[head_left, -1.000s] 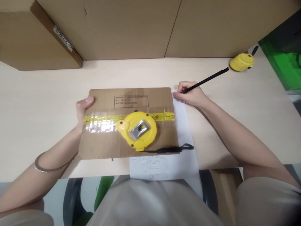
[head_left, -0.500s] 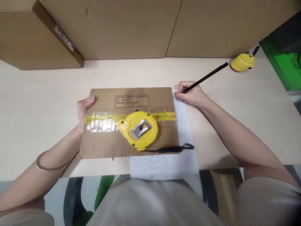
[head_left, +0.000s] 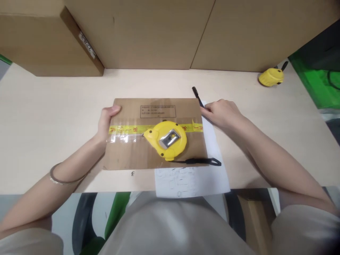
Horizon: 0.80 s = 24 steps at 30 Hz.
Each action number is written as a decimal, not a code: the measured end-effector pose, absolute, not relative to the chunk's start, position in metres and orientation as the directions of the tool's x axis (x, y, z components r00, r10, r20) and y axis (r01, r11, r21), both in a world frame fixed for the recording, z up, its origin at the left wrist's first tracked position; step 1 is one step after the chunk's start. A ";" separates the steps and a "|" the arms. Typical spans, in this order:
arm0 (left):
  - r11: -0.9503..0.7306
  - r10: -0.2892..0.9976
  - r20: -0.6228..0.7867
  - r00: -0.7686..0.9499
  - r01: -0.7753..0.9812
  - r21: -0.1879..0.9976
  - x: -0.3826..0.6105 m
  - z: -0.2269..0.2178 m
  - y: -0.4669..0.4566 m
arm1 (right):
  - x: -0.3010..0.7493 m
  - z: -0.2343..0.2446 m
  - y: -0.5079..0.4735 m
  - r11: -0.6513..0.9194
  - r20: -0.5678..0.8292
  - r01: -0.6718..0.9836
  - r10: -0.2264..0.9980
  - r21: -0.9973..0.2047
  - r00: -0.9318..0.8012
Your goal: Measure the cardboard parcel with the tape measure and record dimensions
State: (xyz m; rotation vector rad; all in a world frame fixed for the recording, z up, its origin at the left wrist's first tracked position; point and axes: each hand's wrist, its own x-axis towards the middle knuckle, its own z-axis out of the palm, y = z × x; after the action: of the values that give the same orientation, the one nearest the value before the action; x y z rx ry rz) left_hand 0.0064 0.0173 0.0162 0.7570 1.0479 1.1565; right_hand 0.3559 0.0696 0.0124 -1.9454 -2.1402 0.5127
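My left hand (head_left: pixel 105 120) grips the left edge of a flat cardboard box (head_left: pixel 127 152), its thumb over the top face and its other fingers hidden. A yellow tape measure (head_left: pixel 181 144) lies on the box, its black strap reaching past the right edge. At the box's upper right corner, my right hand (head_left: pixel 225 111) is closed around a black pen (head_left: pixel 196 93), which points up and to the left. Those fingertips are partly hidden, and I cannot tell whether they press on the box. Beneath the box is a white paper sheet (head_left: pixel 191 186) with drawn lines.
Large cardboard boxes (head_left: pixel 148 35) line the back of the pale table (head_left: pixel 53 106). Another box (head_left: pixel 32 42) stands at the back left. A second yellow tape measure (head_left: pixel 271 77) sits at the far right. The paper hangs slightly over the front edge.
The pen has swung from pointing up-right to up-left as my right hand turned over and came to the box's corner. The view has shifted slightly; my left hand keeps its grip.
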 end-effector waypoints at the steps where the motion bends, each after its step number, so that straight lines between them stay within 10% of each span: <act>1: 0.205 0.978 -0.205 0.033 -0.334 0.920 0.004 0.017 0.016 | 0.352 0.018 0.069 0.070 -0.032 0.924 0.996 -0.377 -0.089; 6: -0.096 0.995 0.101 0.010 -0.228 0.969 -0.009 0.016 0.003 | 0.318 0.064 0.040 0.300 0.323 0.839 0.933 -0.454 -0.159; 11: 0.075 0.992 -0.051 0.113 -0.223 0.972 -0.008 0.021 -0.007 | 0.275 0.087 -0.019 0.640 0.341 0.680 0.767 -0.359 -0.543; 19: 0.069 0.983 -0.023 0.183 -0.249 0.966 -0.008 0.020 -0.001 | 0.251 0.084 -0.034 0.375 0.177 0.259 0.808 -0.890 -0.563; 24: -0.021 0.984 0.076 0.163 -0.313 0.950 -0.009 0.012 0.004 | 0.216 0.105 -0.002 0.431 0.186 0.254 0.749 -0.866 -0.636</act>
State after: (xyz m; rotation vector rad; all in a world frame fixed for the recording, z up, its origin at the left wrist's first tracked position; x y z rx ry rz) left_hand -0.0087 0.0045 0.0116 1.0868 0.8286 1.2492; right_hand 0.2165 -0.0025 0.1047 -0.8413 -2.1250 1.1496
